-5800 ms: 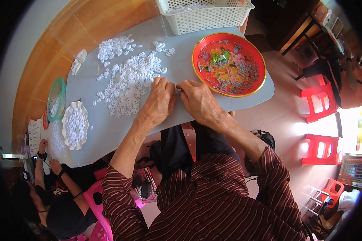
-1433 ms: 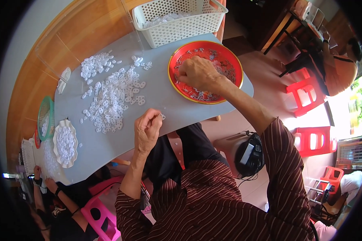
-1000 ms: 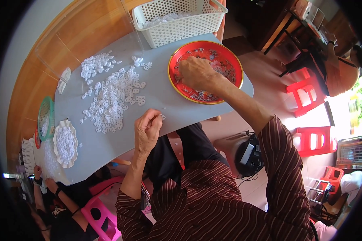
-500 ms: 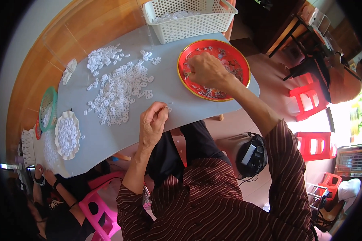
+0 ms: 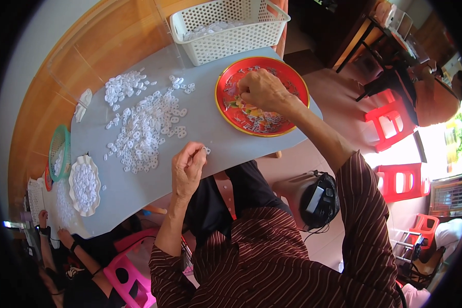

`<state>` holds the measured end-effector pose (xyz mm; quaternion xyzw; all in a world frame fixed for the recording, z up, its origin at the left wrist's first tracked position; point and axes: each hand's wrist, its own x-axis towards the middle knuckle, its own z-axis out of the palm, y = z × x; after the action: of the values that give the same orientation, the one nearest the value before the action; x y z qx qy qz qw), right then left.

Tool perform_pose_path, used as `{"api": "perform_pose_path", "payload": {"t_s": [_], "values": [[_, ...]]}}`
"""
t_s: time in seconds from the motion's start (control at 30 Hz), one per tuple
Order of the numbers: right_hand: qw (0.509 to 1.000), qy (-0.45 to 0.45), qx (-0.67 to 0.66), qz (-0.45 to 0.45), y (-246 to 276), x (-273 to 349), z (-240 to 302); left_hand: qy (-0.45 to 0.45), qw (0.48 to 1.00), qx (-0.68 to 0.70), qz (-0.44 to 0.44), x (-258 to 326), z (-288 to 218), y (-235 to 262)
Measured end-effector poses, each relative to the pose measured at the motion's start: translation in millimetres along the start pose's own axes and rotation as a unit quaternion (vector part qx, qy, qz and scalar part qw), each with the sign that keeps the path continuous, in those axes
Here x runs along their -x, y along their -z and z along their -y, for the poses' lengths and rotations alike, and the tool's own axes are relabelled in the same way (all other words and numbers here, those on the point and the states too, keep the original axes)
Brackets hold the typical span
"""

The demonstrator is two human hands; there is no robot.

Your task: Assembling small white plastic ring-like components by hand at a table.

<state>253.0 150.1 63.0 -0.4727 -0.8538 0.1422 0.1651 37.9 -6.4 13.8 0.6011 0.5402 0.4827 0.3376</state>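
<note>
My left hand (image 5: 189, 167) is raised near the table's front edge, thumb and finger pinched on a small white plastic piece (image 5: 207, 150) that pokes out at the fingertips. My right hand (image 5: 266, 91) is over the red round tray (image 5: 223, 115) with a gold rim, its fingers curled downward and closed. Whatever they grip is hidden beneath the hand. Many small grey slivers (image 5: 256, 123) lie scattered in the tray over its flower print. Left of my hands spreads a big heap of white plastic pieces (image 5: 143, 128), each with holes.
A white perforated basket (image 5: 231, 46) stands behind the tray, with more white pieces inside. At the left are a white scalloped dish (image 5: 97, 203) of pieces and a green basket (image 5: 61, 138). A co-worker's hand (image 5: 65, 237) is at the lower left, beside a pink stool (image 5: 126, 280).
The whole view has shifted slightly. My right hand stays over the tray, its fingers now nearer the middle. The white piece shows more plainly at my left fingertips.
</note>
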Motion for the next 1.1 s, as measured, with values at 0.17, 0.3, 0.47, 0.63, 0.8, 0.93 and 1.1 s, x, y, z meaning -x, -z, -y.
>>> {"api": "perform_pose_path", "payload": {"t_s": [0.17,0.3,0.47,0.63,0.8,0.93,1.1], "values": [[0.994,0.108,-0.026,-0.009,-7,4,-9,-0.010,1.000,-0.003,-0.007,0,0,0],[0.988,0.154,0.000,0.013,-13,2,-10,-0.012,1.000,0.003,-0.001,-1,0,-2],[0.979,0.176,0.097,0.029,-9,2,15,-0.007,1.000,0.005,-0.006,2,1,0],[0.963,0.185,0.189,0.044,-9,0,27,-0.006,1.000,-0.014,0.003,-1,-6,-2],[0.974,0.108,0.195,0.032,-6,-4,24,-0.026,0.999,-0.019,-0.005,-4,-4,-5],[0.992,0.097,0.049,-0.063,-15,-1,32,-0.010,0.999,-0.011,-0.030,2,3,3],[0.957,0.113,-0.255,-0.074,-24,37,75,0.022,0.988,0.148,-0.044,1,6,2]]}}
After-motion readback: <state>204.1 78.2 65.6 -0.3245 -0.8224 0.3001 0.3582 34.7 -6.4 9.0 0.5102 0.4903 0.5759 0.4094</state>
